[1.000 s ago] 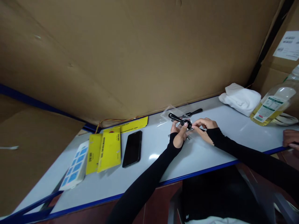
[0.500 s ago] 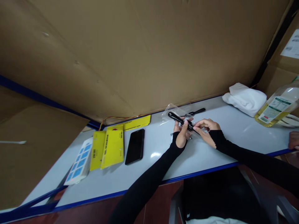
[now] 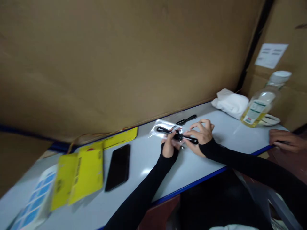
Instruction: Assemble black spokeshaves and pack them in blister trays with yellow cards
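My left hand point(image 3: 169, 146) is closed around the middle of a black spokeshave point(image 3: 191, 139), its thumb on top. One handle points left over a clear plastic bag point(image 3: 159, 124); the other points right. My right hand point(image 3: 200, 135) is at that right handle, thumb and forefinger closed about its inner end and the other fingers raised and bent. A small shiny metal part point(image 3: 182, 147) shows beneath the hands, too blurred to name. Just behind them on the table lies a second black spokeshave point(image 3: 189, 118), partly behind the bag.
Left of my hands lie a black phone point(image 3: 118, 167), yellow cards point(image 3: 87, 174) and a white-and-blue box point(image 3: 39, 198). A white cloth point(image 3: 230, 103) and a bottle of yellow liquid point(image 3: 255, 110) stand at right. Another person's hand point(image 3: 285, 140) rests at the table's right edge. Cardboard point(image 3: 120, 64) walls the back.
The view has swung to the right. The spokeshave has turned so its right handle now shows, and my right hand's fingers have lifted and spread more. The other person's hand has come further into view.
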Action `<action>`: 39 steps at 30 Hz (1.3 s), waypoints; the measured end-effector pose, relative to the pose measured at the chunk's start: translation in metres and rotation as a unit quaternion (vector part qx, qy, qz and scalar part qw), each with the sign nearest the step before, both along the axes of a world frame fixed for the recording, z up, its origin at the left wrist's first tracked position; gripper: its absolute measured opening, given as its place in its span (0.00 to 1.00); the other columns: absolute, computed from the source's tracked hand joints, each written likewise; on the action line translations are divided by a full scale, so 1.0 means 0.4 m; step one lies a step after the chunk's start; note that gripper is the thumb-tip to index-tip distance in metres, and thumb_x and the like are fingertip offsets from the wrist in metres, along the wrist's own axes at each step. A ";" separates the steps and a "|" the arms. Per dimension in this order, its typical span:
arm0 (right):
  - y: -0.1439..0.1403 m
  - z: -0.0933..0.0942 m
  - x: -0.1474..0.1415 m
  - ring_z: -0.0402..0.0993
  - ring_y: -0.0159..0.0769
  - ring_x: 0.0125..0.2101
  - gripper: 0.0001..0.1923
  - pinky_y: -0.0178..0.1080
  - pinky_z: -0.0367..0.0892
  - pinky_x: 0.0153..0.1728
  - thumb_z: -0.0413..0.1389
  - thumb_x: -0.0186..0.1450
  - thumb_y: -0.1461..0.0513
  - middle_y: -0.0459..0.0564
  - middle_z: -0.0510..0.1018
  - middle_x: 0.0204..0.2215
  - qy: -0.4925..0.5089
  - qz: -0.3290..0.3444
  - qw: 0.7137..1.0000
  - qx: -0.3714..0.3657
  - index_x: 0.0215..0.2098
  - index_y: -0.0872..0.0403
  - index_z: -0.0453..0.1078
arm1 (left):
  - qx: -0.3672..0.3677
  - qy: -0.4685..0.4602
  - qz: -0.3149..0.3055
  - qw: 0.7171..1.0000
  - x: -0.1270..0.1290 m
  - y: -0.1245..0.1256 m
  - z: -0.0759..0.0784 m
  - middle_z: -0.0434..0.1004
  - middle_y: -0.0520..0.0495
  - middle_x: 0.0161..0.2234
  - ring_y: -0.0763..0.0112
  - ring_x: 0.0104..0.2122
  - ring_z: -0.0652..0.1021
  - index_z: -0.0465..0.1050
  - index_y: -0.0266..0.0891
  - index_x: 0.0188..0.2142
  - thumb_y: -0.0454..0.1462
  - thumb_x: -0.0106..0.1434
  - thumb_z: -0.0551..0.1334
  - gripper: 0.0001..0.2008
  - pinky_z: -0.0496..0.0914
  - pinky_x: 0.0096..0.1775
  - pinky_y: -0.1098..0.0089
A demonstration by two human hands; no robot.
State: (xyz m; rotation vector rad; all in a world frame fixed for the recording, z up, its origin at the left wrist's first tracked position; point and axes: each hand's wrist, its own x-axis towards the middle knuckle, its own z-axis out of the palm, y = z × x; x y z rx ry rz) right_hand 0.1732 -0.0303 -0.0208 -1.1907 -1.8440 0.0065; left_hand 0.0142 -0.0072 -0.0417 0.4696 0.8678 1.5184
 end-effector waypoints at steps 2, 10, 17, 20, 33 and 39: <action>0.000 0.007 0.003 0.63 0.53 0.54 0.05 0.52 0.57 0.49 0.68 0.60 0.55 0.51 0.81 0.43 0.007 0.000 0.999 -0.035 0.34 0.46 0.82 | -0.022 0.016 0.016 0.999 -0.004 0.001 0.000 0.85 0.47 0.37 0.60 0.36 0.84 0.72 0.41 0.44 0.35 0.51 0.74 0.21 0.78 0.40 0.64; 0.014 0.036 0.026 0.73 0.31 0.23 0.26 0.34 0.67 0.25 0.70 0.54 0.53 0.43 0.81 0.30 0.258 0.097 0.876 -0.396 0.43 0.49 0.63 | 0.013 0.007 0.006 1.000 -0.014 -0.002 0.016 0.84 0.45 0.46 0.52 0.42 0.85 0.70 0.44 0.45 0.38 0.51 0.76 0.24 0.79 0.49 0.48; 0.036 0.014 0.037 0.71 0.30 0.21 0.20 0.32 0.62 0.20 0.71 0.54 0.49 0.46 0.81 0.28 0.248 0.143 0.912 -0.294 0.32 0.52 0.70 | 0.095 -0.006 -0.043 0.995 -0.024 0.014 0.025 0.80 0.40 0.56 0.45 0.54 0.81 0.70 0.44 0.48 0.43 0.52 0.76 0.26 0.74 0.54 0.45; 0.024 0.018 0.038 0.68 0.29 0.21 0.17 0.32 0.61 0.21 0.69 0.57 0.51 0.44 0.79 0.25 0.205 0.121 0.946 -0.222 0.31 0.51 0.71 | 0.117 -0.001 -0.066 0.991 -0.036 0.011 0.034 0.83 0.41 0.51 0.49 0.50 0.83 0.70 0.45 0.48 0.43 0.53 0.76 0.26 0.76 0.52 0.48; 0.023 0.043 0.039 0.74 0.32 0.25 0.18 0.33 0.60 0.20 0.67 0.58 0.50 0.49 0.83 0.33 0.231 0.158 0.933 -0.224 0.34 0.50 0.68 | 0.140 0.020 -0.080 0.987 -0.054 0.005 0.049 0.81 0.41 0.55 0.52 0.46 0.84 0.74 0.45 0.47 0.42 0.51 0.77 0.24 0.74 0.54 0.46; 0.031 0.039 0.052 0.74 0.32 0.23 0.25 0.33 0.62 0.19 0.70 0.53 0.50 0.46 0.83 0.36 0.193 0.157 0.933 -0.260 0.42 0.48 0.66 | 0.066 0.011 -0.040 0.997 -0.037 0.013 0.045 0.83 0.41 0.47 0.47 0.49 0.83 0.73 0.40 0.44 0.41 0.51 0.77 0.24 0.76 0.52 0.49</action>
